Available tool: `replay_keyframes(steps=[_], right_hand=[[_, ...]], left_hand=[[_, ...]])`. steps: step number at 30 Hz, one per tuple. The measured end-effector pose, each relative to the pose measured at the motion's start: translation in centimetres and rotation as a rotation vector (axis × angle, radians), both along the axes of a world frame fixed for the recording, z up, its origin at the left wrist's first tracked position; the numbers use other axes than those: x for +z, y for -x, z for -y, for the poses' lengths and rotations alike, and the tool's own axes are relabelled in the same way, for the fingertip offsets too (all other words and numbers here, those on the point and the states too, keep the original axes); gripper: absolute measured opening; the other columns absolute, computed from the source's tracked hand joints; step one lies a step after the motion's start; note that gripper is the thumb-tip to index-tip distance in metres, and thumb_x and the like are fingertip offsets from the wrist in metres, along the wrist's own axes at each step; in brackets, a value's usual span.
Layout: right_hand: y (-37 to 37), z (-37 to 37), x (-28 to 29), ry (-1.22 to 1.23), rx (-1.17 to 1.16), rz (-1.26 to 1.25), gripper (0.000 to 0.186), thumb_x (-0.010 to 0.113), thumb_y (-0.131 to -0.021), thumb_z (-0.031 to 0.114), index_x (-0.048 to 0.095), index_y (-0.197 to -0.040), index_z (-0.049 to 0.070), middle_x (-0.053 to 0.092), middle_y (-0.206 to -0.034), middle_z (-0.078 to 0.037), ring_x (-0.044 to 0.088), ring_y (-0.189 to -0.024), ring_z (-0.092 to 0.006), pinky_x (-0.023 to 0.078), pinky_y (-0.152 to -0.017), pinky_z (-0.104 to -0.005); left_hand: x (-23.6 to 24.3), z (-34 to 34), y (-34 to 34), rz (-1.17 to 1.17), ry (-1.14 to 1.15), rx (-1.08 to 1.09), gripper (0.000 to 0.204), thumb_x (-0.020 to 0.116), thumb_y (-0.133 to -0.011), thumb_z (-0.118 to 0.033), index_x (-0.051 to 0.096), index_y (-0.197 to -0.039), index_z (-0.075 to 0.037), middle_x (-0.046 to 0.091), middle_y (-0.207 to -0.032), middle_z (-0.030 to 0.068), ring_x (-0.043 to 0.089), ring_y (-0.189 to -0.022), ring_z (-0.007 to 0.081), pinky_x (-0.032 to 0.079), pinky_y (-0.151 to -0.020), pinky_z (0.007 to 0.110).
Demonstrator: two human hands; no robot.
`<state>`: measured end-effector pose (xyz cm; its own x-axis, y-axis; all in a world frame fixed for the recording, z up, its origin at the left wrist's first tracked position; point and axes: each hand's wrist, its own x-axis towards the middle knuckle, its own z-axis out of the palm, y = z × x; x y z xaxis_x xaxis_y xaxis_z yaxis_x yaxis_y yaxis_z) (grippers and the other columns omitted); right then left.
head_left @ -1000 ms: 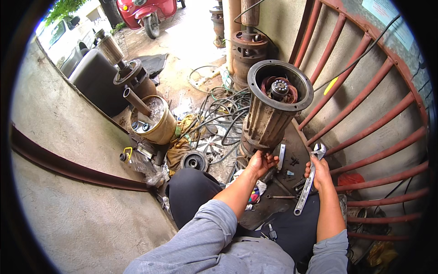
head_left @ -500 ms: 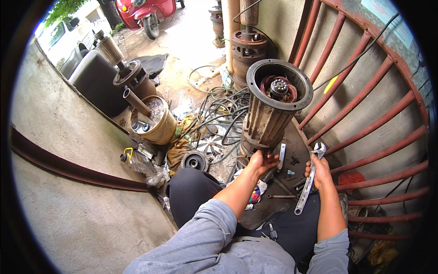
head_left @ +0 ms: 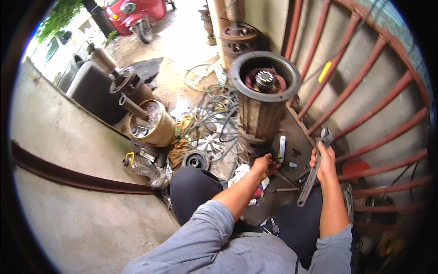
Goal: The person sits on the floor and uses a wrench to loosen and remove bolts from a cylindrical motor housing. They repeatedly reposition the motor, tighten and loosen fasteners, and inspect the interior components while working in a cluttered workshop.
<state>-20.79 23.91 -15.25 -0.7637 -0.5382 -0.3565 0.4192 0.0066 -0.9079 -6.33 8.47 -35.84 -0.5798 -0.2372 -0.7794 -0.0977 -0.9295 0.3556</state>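
An adjustable wrench point(head_left: 308, 183) is gripped in my right hand point(head_left: 325, 160), its jaw end up beyond my fist and its handle slanting down over my thigh. My left hand point(head_left: 261, 166) is by the foot of an upright motor housing point(head_left: 258, 119), fingers apart and loosely bent. Whether the fingertips touch anything is hard to make out. The dirty, ribbed housing has an open, flanged top, with reddish copper windings point(head_left: 279, 82) around a dark round shaft end point(head_left: 265, 78) inside.
Red metal bars point(head_left: 360, 75) slope along the right wall. Cables point(head_left: 214, 107) lie tangled left of the housing. A bucket point(head_left: 165, 125) holding a pipe and a round black part point(head_left: 196, 160) are further left. A small spanner point(head_left: 284, 189) lies on the floor near white rags point(head_left: 241, 171).
The view has shifted, so the housing appears lower and further left. My left hand has drawn slightly away from the housing's base. The wrench stays in my right hand, turned a little.
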Motion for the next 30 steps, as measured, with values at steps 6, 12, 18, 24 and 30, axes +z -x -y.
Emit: replay_keyframes(steps=[6, 12, 18, 24, 30], right_hand=[[2.0, -2.9, 1.0, 0.257, -0.189, 0.018, 0.028, 0.064, -0.102, 0.036, 0.051, -0.101, 0.011, 0.057, -0.077, -0.004, 0.048, -0.053, -0.0114, 0.038, -0.045, -0.0282], [3.7, -5.3, 1.2, 0.289, -0.334, 0.137, 0.031, 0.062, -0.102, 0.042, 0.052, -0.107, 0.013, 0.055, -0.081, -0.003, 0.046, -0.057, -0.0102, 0.035, -0.049, -0.0256], [4.5, -5.5, 1.2, 0.272, -0.352, 0.243, 0.031, 0.064, -0.101, 0.038, 0.05, -0.106, 0.011, 0.058, -0.082, -0.006, 0.05, -0.059, -0.0128, 0.039, -0.051, -0.028], [4.9, -4.5, 0.7, 0.346, -0.189, 0.31, 0.029, 0.056, -0.106, 0.037, 0.054, -0.099, 0.009, 0.06, -0.083, -0.006, 0.052, -0.059, -0.0133, 0.041, -0.051, -0.029], [5.1, -4.3, 1.3, 0.338, -0.145, 0.419, 0.044, 0.05, -0.107, 0.044, 0.054, -0.092, 0.003, 0.057, -0.078, -0.007, 0.052, -0.056, -0.0125, 0.042, -0.049, -0.0283]], left_hand=[[-3.7, -1.5, -1.3, 0.119, 0.298, -0.248, 0.014, 0.059, -0.094, -0.013, 0.066, -0.102, -0.003, 0.071, -0.095, 0.0145, 0.073, -0.086, 0.0324, 0.06, -0.074, 0.047], [-4.1, -3.1, 1.1, 0.165, 0.409, -0.586, 0.022, 0.058, -0.094, -0.004, 0.062, -0.114, 0.003, 0.073, -0.107, 0.0191, 0.075, -0.083, 0.0346, 0.062, -0.067, 0.045], [-6.9, -3.4, 6.8, 0.136, 0.355, -0.646, 0.027, 0.056, -0.099, -0.009, 0.053, -0.12, 0.007, 0.072, -0.107, 0.0246, 0.075, -0.083, 0.0393, 0.064, -0.065, 0.048], [-12.8, -2.5, 14.7, 0.327, 0.621, -0.707, 0.028, 0.065, -0.091, -0.014, 0.062, -0.113, 0.004, 0.073, -0.102, 0.0248, 0.075, -0.087, 0.0385, 0.062, -0.071, 0.046], [-15.2, -0.9, 19.6, 0.498, 1.084, -0.738, 0.026, 0.072, -0.083, -0.02, 0.071, -0.105, -0.005, 0.073, -0.107, 0.0205, 0.07, -0.103, 0.0381, 0.055, -0.09, 0.045]])
